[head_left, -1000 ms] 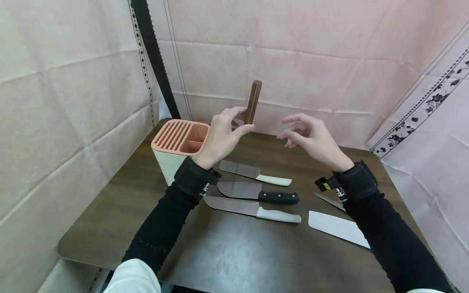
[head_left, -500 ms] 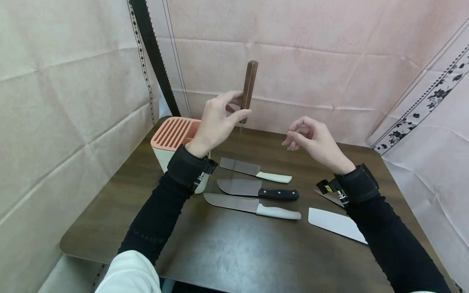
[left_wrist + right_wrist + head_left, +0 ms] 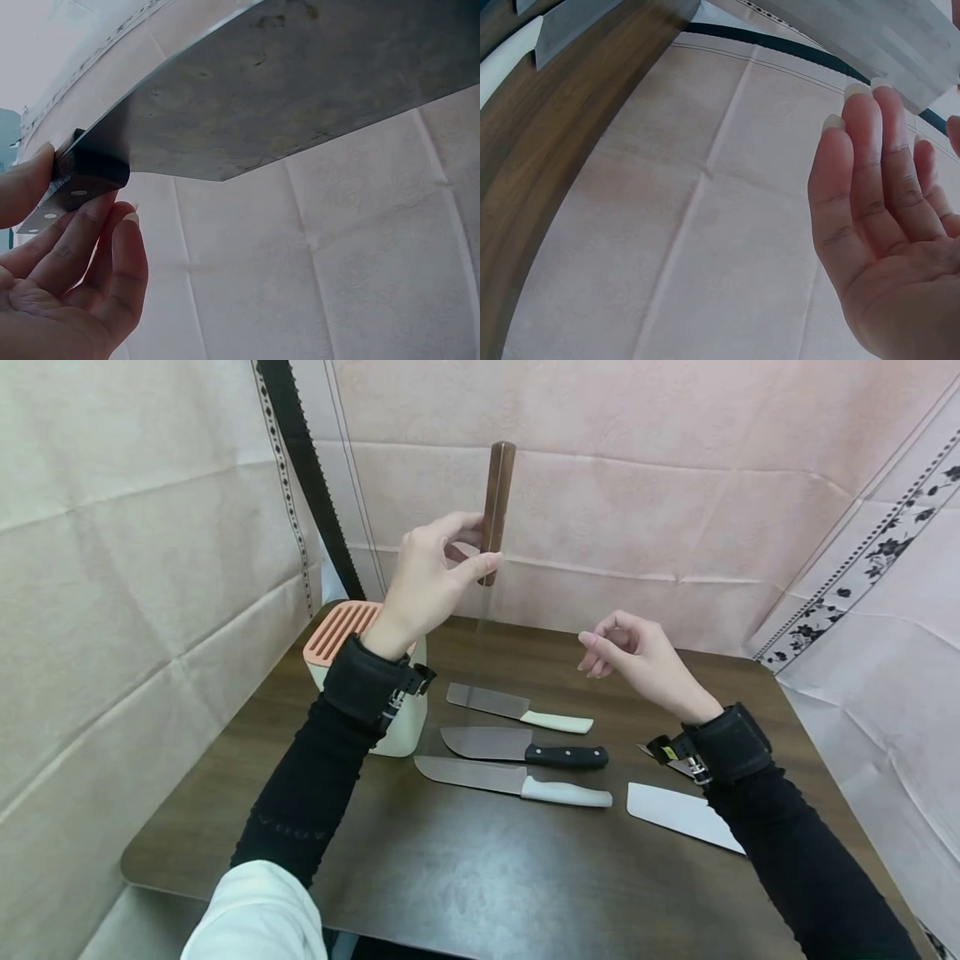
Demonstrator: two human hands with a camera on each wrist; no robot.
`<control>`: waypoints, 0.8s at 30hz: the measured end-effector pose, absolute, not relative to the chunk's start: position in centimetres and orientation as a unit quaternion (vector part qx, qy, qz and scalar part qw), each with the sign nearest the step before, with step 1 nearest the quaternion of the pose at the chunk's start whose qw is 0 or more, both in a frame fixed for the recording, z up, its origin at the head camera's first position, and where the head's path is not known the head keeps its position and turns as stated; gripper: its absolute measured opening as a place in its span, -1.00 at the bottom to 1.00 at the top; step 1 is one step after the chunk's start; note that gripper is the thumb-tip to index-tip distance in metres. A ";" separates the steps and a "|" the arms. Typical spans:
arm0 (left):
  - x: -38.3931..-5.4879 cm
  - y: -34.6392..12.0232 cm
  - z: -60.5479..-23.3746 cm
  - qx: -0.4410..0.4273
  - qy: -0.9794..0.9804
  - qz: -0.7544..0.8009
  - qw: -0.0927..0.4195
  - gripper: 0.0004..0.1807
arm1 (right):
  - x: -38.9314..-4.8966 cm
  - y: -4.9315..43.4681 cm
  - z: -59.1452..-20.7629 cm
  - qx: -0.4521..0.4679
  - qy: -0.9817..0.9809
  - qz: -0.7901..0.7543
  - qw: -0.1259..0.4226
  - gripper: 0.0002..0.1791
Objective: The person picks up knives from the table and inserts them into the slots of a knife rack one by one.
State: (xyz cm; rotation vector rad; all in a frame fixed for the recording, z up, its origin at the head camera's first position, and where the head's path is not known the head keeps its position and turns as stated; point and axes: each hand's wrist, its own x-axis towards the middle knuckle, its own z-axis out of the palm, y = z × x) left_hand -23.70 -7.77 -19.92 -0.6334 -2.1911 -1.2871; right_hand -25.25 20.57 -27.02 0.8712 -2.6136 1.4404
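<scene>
High over the table's back, my left hand (image 3: pixel 427 572) pinches the brown wooden handle of a broad-bladed knife (image 3: pixel 497 497) between thumb and fingers. Its handle points up and the blade hangs down, nearly edge-on in the head view. In the left wrist view the wide, spotted grey blade (image 3: pixel 300 90) fills the top. My right hand (image 3: pixel 633 660) is raised to the right, fingers loosely bent, holding nothing. In the right wrist view that blade overlaps the space just above my right fingertips (image 3: pixel 862 112). Below lie knives with pale green (image 3: pixel 557 722), black (image 3: pixel 566 757) and white (image 3: pixel 566 792) handles.
A cream knife holder (image 3: pixel 405 718) with a slotted pink top stands at the left, partly behind my left wrist. Under my right forearm lie a white-bladed knife (image 3: pixel 682 812) and a pointed blade (image 3: pixel 682 767), both partly hidden. Fabric walls (image 3: pixel 637 485) close in the brown table.
My left hand has risen and shifted slightly left with the wooden-handled knife. The right hand has dropped slightly, and its fingers have bent more. The knives on the table lie as before.
</scene>
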 end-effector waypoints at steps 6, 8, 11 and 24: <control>-23.8 -8.2 -18.9 -0.229 -0.809 -0.474 0.262 -0.61 | -25.2 20.6 -27.2 0.276 -0.840 0.466 0.009 -0.78; -23.7 -8.3 -18.5 -0.230 -0.807 -0.474 0.266 -0.61 | -25.1 20.6 -27.3 0.274 -0.841 0.467 0.008 -0.79; -23.7 -8.5 -18.0 -0.230 -0.805 -0.476 0.270 -0.62 | -25.1 20.5 -27.4 0.270 -0.843 0.465 0.004 -0.77; -23.7 -9.5 -16.4 -0.228 -0.797 -0.483 0.283 -0.63 | -25.0 20.3 -27.6 0.270 -0.845 0.462 0.001 -0.70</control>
